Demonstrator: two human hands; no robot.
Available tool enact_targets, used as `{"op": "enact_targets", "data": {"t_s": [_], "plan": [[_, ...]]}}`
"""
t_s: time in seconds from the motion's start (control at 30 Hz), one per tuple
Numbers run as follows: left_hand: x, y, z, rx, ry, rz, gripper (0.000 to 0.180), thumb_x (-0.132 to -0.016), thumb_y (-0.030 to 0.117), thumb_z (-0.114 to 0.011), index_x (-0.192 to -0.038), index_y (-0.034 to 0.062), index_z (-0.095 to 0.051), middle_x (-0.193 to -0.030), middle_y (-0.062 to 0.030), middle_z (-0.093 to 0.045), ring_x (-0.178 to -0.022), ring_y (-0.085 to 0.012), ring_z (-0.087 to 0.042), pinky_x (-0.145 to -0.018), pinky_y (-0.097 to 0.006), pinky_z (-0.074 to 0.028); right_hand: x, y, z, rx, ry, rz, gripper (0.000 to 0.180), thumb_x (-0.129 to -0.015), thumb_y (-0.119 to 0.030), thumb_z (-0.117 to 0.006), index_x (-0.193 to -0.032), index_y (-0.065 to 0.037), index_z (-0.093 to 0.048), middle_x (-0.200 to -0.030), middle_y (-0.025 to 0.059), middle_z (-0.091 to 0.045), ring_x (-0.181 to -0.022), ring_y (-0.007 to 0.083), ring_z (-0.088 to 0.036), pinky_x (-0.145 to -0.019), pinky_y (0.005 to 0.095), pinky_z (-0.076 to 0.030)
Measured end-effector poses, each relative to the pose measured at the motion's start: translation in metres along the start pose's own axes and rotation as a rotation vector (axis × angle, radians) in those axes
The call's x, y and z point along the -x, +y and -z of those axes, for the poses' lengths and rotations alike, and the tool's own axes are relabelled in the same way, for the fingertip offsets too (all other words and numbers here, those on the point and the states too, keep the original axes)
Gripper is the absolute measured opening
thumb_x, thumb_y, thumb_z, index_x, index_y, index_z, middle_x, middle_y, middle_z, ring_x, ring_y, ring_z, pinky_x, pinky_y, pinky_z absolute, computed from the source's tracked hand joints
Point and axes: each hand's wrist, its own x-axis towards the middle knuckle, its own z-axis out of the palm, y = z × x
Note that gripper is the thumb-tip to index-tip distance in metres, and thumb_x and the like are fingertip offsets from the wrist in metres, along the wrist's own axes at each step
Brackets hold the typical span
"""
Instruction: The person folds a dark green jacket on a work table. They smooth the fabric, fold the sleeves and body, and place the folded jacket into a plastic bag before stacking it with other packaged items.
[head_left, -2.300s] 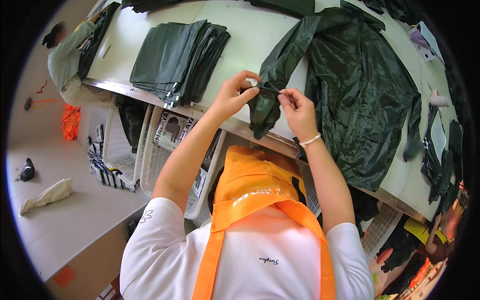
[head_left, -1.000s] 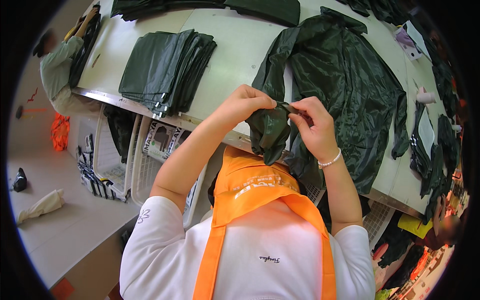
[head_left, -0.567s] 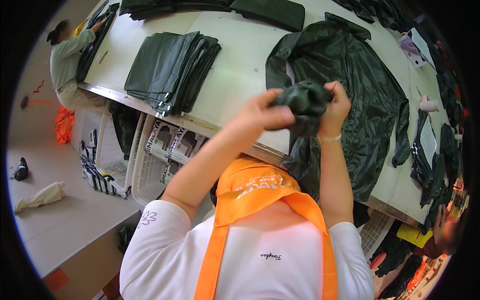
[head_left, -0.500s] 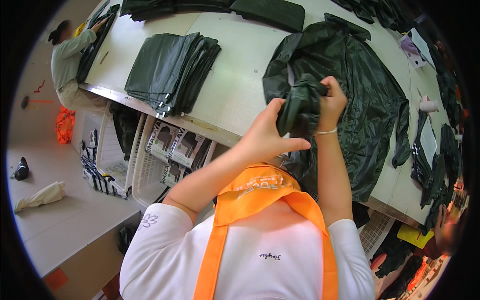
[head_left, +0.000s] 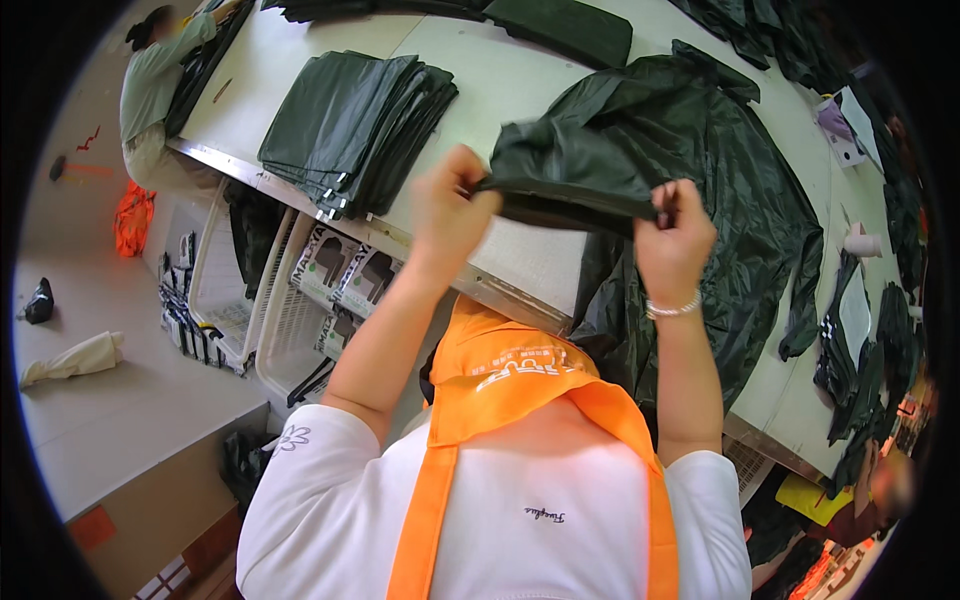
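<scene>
Hands raised above the white surface (head_left: 510, 90), left hand (head_left: 447, 212) and right hand (head_left: 675, 240) each pinching an end of the dark green garment (head_left: 570, 178) stretched between them.

A long white worktable (head_left: 520, 70) is stretching across a brightly lit workroom, white wire baskets (head_left: 285, 330) are hanging under its near edge, and grey floor (head_left: 110, 400) is showing below.
</scene>
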Motion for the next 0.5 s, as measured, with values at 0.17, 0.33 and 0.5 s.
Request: {"op": "enact_targets", "data": {"t_s": [0.17, 0.33, 0.5], "plan": [[-0.007, 0.017, 0.006, -0.192, 0.161, -0.357, 0.030, -0.055, -0.013, -0.064, -0.069, 0.0037, -0.044, -0.070, -0.0059, -0.047, -0.064, -0.0165, -0.049, -0.060, -0.025, -0.041, 0.012, -0.017, 0.013, 0.069, -0.012, 0.171, 0.027, -0.065, 0.011, -0.063, -0.071, -0.004, -0.042, -0.063, 0.0059, -0.039, -0.048, 0.0147, -0.037, -0.046, 0.0237, -0.035], [0.009, 0.025, -0.008, -0.024, -0.008, -0.438, 0.031, -0.052, -0.011, -0.069, -0.073, 0.0023, -0.050, -0.076, -0.0086, -0.057, -0.069, -0.0218, -0.056, -0.062, -0.026, -0.046, 0.022, -0.021, 0.014, 0.049, -0.098, 0.116, 0.026, -0.066, 0.009, -0.064, -0.069, -0.003, -0.042, -0.062, 0.0059, -0.039, -0.047, 0.0159, -0.036, -0.045, 0.0240, -0.036], [0.006, 0.026, 0.000, -0.112, 0.007, -0.707, 0.035, -0.049, -0.001, -0.077, -0.070, 0.0038, -0.050, -0.072, -0.0077, -0.055, -0.061, -0.0220, -0.055, -0.053, -0.028, -0.044, 0.033, -0.030, 0.032, -0.236, -0.335, -0.186, 0.029, -0.082, -0.014, -0.068, -0.097, -0.002, -0.046, -0.068, 0.0058, -0.046, -0.061, 0.0147, -0.045, -0.059, 0.0258, -0.042]]}}
